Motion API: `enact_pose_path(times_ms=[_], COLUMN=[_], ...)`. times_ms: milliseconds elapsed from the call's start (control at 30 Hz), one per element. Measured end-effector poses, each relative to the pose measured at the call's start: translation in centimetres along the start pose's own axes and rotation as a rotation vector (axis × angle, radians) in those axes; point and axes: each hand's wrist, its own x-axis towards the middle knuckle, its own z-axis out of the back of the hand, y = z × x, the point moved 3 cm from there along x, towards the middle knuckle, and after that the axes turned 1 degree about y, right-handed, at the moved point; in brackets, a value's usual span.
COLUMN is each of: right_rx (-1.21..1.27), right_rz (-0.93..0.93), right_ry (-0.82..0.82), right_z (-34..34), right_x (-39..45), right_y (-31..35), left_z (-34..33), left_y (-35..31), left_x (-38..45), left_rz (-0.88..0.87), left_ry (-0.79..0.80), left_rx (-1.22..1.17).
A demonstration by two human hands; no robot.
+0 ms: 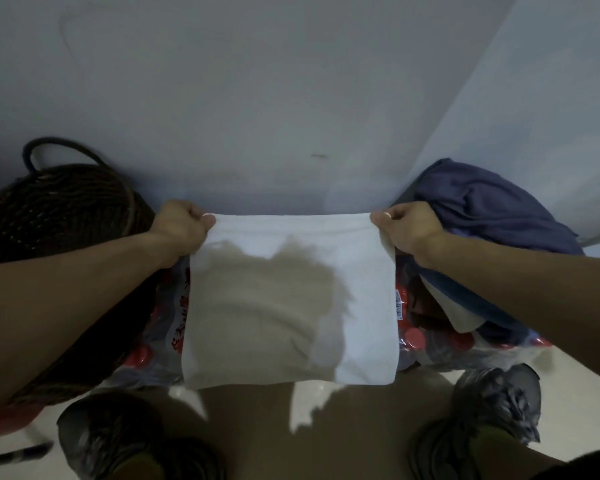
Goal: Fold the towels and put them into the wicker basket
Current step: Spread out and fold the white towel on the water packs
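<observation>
Two hands — left [182, 226], right [407, 230] — one white towel [361, 289], one wicker basket [59, 209], one blue cloth heap [492, 209], two grey shoes [111, 434] [492, 403].

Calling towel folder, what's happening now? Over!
Left hand and right hand pinch white towel's top corners. Basket at left. Nothing blocking.

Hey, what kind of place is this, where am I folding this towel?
Probably a corner of a home, maybe a laundry or storage spot. A wicker basket stands by the plain wall, a blue cloth pile sits opposite, and the white towel lies over shrink-wrapped bottles on a pale tiled floor.
</observation>
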Motion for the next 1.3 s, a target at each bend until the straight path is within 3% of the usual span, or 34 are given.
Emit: enact_pose_path(times_ms=[267, 367, 467, 567, 700, 833, 967, 1200, 1300], right_rx=[-0.395, -0.595, -0.693, -0.660, -0.494, -0.599, -0.693, -0.739, -0.763], right_rz=[0.139, 0.323, 0.608, 0.734, 0.720, 0.689, 0.714, 0.662, 0.660], right_ry=[-0.113, -0.095, 0.015, 0.207, 0.287, 0.305, 0.333, 0.378, 0.367], right_z=[-0.8, -0.2, -0.5, -3.3, -9.5, -15.3, -17.9, -19.1, -19.4], right_x=[-0.6, -2.4, -4.5, -6.5, -8.3, -7.5, -6.3, -4.4, -4.2], right_y=[1.3, 2.8, 6.2, 10.0, 13.4, 13.5, 12.4, 11.2, 11.1], left_z=[0.1, 1.1, 2.3, 2.4, 1.2, -1.3, -2.7, 0.5, 1.2], left_y=[-1.4, -2.1, -2.8, -2.1, 2.1, 6.0, 7.3, 9.6, 11.5], left_x=[-1.0, -3.3, -7.1, -12.1, -19.5, -24.6, -25.6, -23.9, -24.2], left_rz=[-0.079, -0.141, -0.210, -0.229, -0.029, 0.200, 0.259, -0.019, 0.119], left_ry=[0.006, 0.062, 0.072, -0.051, -0.224, -0.358, -0.213, 0.043, 0.002], left_rx=[0.177, 0.300, 0.293, 0.196, -0.127, -0.398, -0.476, -0.220, -0.313])
